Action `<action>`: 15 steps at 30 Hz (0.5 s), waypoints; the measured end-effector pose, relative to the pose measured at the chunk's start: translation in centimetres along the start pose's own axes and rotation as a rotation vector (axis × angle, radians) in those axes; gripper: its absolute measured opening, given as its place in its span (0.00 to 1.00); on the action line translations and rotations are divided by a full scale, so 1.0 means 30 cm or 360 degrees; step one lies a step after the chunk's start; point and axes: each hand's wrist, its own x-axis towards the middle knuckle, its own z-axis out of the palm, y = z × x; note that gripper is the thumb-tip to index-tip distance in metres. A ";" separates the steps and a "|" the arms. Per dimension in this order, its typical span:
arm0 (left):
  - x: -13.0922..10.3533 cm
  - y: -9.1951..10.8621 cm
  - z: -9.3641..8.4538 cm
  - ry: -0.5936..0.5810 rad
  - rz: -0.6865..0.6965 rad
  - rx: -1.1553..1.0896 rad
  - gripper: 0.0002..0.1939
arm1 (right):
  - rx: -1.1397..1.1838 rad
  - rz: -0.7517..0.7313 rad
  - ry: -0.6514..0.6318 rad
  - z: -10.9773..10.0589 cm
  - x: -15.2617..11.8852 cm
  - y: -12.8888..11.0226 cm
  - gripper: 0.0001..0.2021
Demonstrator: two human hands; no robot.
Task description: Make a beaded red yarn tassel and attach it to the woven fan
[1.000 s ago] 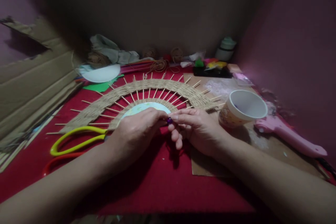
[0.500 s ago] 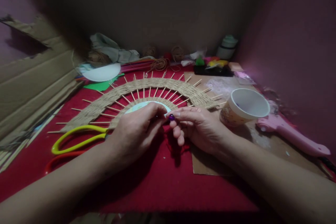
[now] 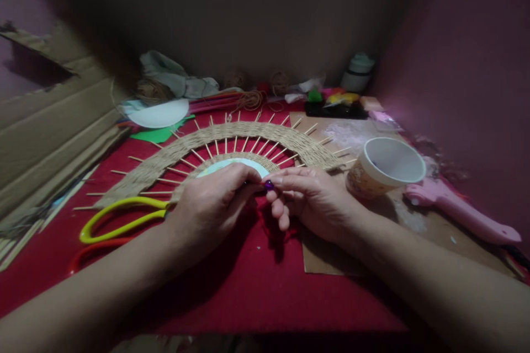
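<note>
My right hand point(image 3: 312, 193) pinches a small shiny purple bead point(image 3: 269, 185) between thumb and fingers, the other fingers curled below. Against its fingertips my left hand point(image 3: 217, 198) is closed in a pinch; what it grips is hidden. Behind both hands lies a woven twine half-ring point(image 3: 223, 131) on thin wooden sticks, with a pale blue half-disc point(image 3: 232, 164) at its centre, partly covered by my left hand. Scissors with a yellow loop point(image 3: 120, 231) and a red loop lie under my left forearm.
A paper cup point(image 3: 372, 176) stands right of my right hand on a cardboard sheet point(image 3: 331, 259). Beyond it lies a pink glue gun point(image 3: 464, 209). Twine balls point(image 3: 279, 83), a white half-disc point(image 3: 159, 114), cloth and a bottle point(image 3: 358, 73) line the back. Cardboard point(image 3: 53, 105) rises at left.
The two hands' fingertips have come slightly closer together around the bead, which has shifted a little left. Everything else stays nearly the same, apart from a slight camera shift.
</note>
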 end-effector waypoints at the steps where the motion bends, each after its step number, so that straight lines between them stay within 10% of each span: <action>1: -0.001 -0.001 0.000 0.0000 0.0003 0.0012 0.06 | 0.0001 -0.0002 0.0000 0.000 0.000 0.000 0.05; 15: 0.001 0.004 -0.001 -0.0023 0.0082 0.0044 0.06 | -0.0013 -0.0003 0.0020 0.003 -0.002 -0.001 0.04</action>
